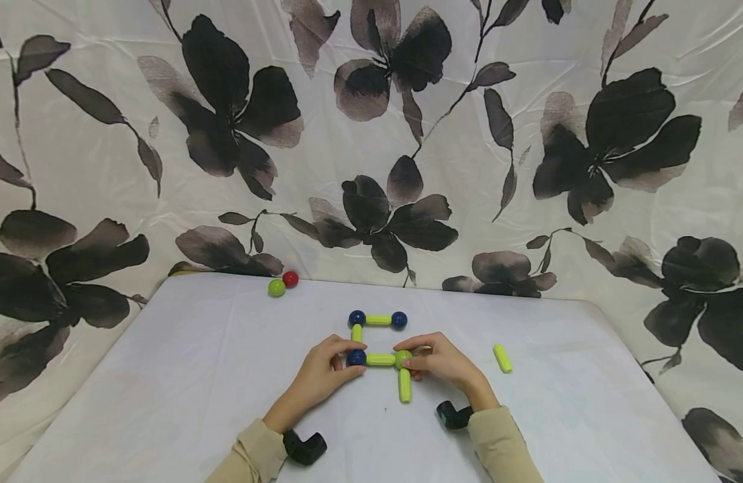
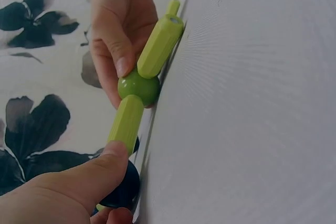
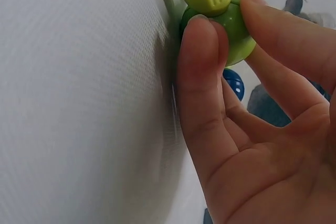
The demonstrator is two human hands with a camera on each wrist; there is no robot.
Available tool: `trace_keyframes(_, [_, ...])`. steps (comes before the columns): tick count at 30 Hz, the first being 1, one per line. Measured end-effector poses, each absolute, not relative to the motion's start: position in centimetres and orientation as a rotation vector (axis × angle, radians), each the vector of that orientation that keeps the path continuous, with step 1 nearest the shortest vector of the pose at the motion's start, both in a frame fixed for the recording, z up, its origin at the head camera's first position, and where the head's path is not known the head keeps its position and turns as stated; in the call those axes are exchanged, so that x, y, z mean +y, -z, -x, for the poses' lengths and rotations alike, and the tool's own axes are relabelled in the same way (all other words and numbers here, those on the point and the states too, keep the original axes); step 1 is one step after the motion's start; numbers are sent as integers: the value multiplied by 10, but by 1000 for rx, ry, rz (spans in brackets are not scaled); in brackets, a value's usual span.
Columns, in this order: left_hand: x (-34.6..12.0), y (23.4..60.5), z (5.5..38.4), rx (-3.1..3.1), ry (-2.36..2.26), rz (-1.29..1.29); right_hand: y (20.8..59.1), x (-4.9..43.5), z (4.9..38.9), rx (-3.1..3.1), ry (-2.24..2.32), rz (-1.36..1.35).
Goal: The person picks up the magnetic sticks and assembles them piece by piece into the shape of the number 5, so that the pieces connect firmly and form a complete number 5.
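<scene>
On the white table, yellow-green rods and balls are joined in a flat shape. My left hand (image 1: 316, 370) pinches the blue ball (image 1: 356, 358) at its lower left corner between thumb and fingers. The green ball (image 2: 137, 88) at the right is pinched by my right hand (image 1: 448, 365). One rod (image 1: 381, 360) links these two balls, and another rod (image 1: 404, 388) sticks out from the green ball toward me. Farther back, a short rod (image 1: 357, 333) leads up to a second blue ball (image 1: 357, 318), then a rod (image 1: 379, 320) runs right to a third blue ball (image 1: 399, 320).
A loose yellow-green rod (image 1: 502, 358) lies to the right of my right hand. Near the table's far edge, a red ball (image 1: 290, 279) and a light green ball (image 1: 277, 288) sit side by side. Behind the table (image 1: 184, 362) hangs a floral cloth (image 1: 498, 194).
</scene>
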State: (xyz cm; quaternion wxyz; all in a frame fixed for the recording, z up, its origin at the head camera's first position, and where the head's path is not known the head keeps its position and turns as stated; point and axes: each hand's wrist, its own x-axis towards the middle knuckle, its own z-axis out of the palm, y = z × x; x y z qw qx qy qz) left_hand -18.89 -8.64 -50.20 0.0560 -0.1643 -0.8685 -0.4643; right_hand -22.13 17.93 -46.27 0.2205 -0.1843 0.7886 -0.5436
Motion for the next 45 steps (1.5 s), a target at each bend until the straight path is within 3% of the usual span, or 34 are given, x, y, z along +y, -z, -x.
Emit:
trace_keyframes(14, [-107,461,201,-2921,1632,580,467,185,221,2166,1498,472])
trace_keyframes(21, [-133,433,238,-2886,1252,454,470,189,222,2138,1512,491])
trace_keyframes(28, [-156,433,268,-2821,718,271,472,186,219,2117,1516,520])
trace_keyframes(34, [-161,436,276,-2911,599,161,469,187,217,2127,1511,509])
trace_keyframes(45, [-161,443,286,-2913,445,239,470,189,217,2136,1495,484])
